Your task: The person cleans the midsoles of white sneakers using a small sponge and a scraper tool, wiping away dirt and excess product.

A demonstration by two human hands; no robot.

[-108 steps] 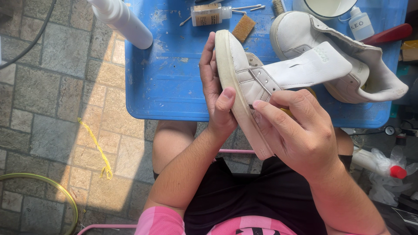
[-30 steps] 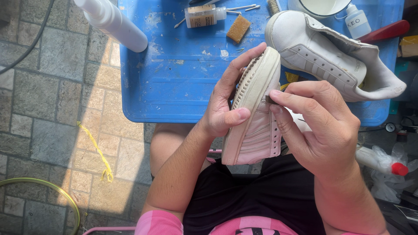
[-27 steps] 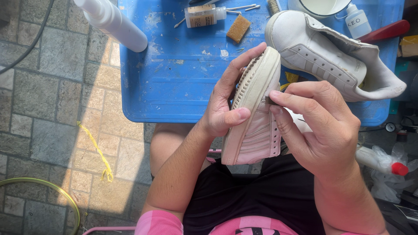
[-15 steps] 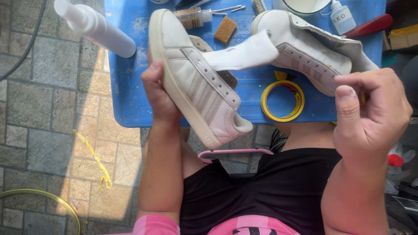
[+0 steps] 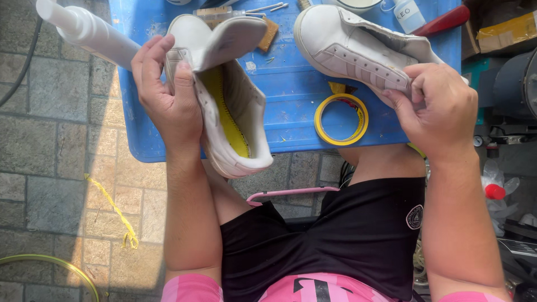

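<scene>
Left hand (image 5: 168,98) was raised, palm toward the camera, fingers and thumb clamped on the side of a white sneaker (image 5: 226,100) held above the near edge of the blue table (image 5: 285,112). Shoe was tilted opening-up, yellow insole showing, tongue flopped over the toe, smooth leather upper, rubber sole rim. Right hand (image 5: 436,106) curled, fingertips pinching the heel end of a 2nd white sneaker (image 5: 358,50) lying on the table; exact pinch point probably the collar, partly hidden. Yellow tape roll (image 5: 341,118) lay flat just left of that grip. White spray bottle (image 5: 86,31) stood out beyond the left hand.
</scene>
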